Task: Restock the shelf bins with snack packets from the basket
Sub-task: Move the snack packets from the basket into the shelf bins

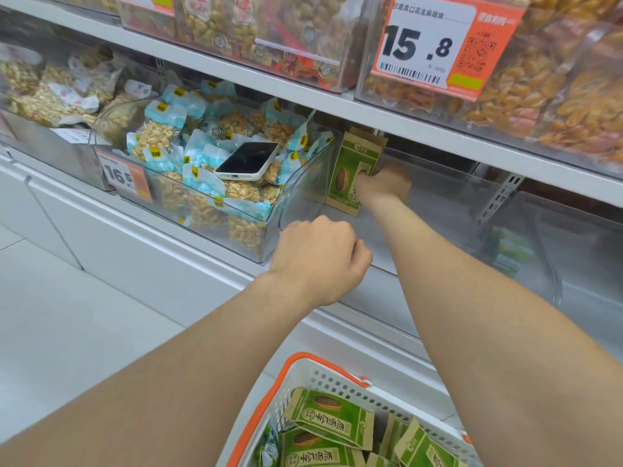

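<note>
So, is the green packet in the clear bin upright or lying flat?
Upright: the right hand holds the green packet standing on end near the left wall of the clear bin.

One head-worn view (wide-angle) faces forward and down, close on the shelf bins (296,183), basket (337,382) below

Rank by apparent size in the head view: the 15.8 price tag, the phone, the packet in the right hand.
1. price tag, likely nearer the camera.
2. packet in the right hand.
3. phone.
</note>
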A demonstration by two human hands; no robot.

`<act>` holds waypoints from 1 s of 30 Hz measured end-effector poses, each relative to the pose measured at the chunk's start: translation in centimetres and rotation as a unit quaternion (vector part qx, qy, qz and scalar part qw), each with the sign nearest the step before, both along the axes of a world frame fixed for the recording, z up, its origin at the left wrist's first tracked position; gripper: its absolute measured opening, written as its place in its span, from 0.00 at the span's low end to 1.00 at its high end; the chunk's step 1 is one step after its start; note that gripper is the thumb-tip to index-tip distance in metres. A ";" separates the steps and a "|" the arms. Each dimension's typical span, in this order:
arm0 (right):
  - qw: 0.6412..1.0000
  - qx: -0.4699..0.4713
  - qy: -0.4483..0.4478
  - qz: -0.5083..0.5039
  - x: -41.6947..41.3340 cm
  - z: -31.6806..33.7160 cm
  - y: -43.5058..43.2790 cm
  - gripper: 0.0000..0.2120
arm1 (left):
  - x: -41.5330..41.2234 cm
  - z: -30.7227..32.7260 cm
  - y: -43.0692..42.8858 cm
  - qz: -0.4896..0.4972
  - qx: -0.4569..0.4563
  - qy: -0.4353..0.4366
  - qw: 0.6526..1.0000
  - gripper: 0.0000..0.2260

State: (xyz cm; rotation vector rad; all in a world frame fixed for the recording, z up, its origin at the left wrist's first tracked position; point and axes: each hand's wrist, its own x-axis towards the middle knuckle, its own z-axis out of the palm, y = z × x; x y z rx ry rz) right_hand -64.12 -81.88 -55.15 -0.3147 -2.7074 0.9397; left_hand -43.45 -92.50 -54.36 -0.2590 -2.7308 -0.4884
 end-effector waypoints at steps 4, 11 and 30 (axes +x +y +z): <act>1.000 -0.003 -0.015 -0.010 0.5 0.3 0.1 0.23 | 0.2 0.2 0.1 0.005 -0.012 -0.001 1.000 0.20; 0.999 -0.001 -0.040 -0.025 2.1 1.1 0.5 0.30 | 0.4 0.6 0.2 0.003 -0.004 -0.006 1.000 0.19; 0.835 0.340 0.008 0.432 27.6 3.3 13.7 0.09 | 9.2 3.6 7.1 -0.019 -0.113 -0.282 0.952 0.06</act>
